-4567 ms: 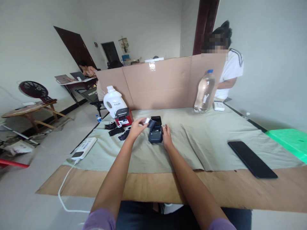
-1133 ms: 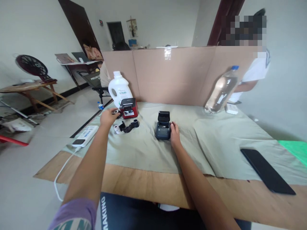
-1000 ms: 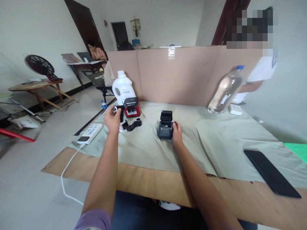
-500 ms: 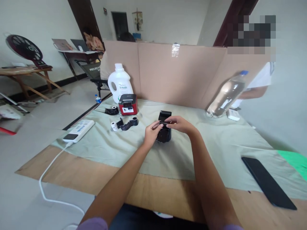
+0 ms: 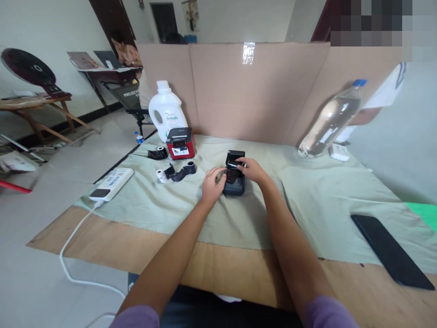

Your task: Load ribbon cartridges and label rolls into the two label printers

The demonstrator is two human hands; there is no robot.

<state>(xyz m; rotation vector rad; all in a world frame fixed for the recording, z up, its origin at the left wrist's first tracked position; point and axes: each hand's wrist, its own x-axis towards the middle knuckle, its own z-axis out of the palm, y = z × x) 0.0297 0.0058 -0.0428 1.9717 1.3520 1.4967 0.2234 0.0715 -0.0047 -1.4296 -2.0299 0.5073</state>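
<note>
A small black printer (image 5: pixel 234 187) stands on the cloth with its lid (image 5: pixel 236 156) raised. Within its opening lies a glossy black roll (image 5: pixel 233 164), and a dark strip comes off it towards the front. My right hand (image 5: pixel 253 171) pinches the roll's right end. At the left side of the opening, my left hand (image 5: pixel 213 186) has thumb and fingers closed on the strip's edge; the fingertips are partly hidden.
Left of the printer lie black rolls (image 5: pixel 184 171) and a white roll (image 5: pixel 161 175). Behind them stand a red-black printer (image 5: pixel 184 149) and a white jug (image 5: pixel 168 109). A power bank (image 5: pixel 112 184), clear bottle (image 5: pixel 332 120) and dark phone (image 5: pixel 389 250) lie around. Cardboard (image 5: pixel 256 91) closes off the back.
The roll has gone down from above the printer into its opening. My hands have moved slightly apart, the right one up to the roll's end. The view has tilted down a little.
</note>
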